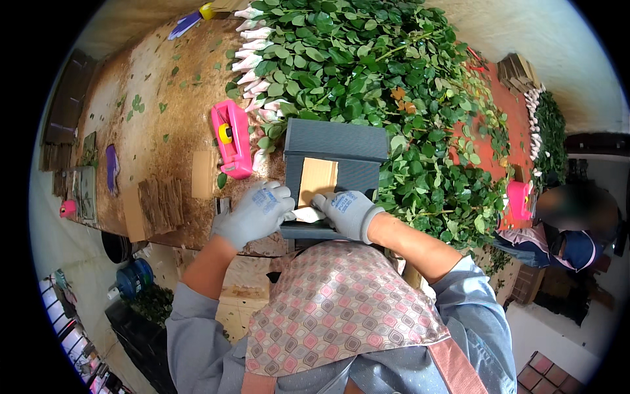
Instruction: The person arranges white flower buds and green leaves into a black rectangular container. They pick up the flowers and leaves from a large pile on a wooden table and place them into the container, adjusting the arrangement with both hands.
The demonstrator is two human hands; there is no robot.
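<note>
My left hand (257,211), in a grey work glove with blue print, is closed, its fingertips at the left end of a small whitish piece (308,215). My right hand (348,211), gloved the same way, pinches that piece from the right. Its shape is partly hidden by the fingers, so its kind is unclear. Both hands rest low over a dark ribbed stand (336,139) with a raised back. Flat on the stand lies a tan cardboard piece (319,177), its lower edge beside my right fingertips.
Leafy rose stems (367,72) with pale wrapped heads (251,62) fill the table beyond. A pink tape dispenser (233,141) and stacked cardboard pieces (154,207) stand left. Purple-handled scissors-like tool or glove (112,169) lies farther left. A person (558,246) is at the far right.
</note>
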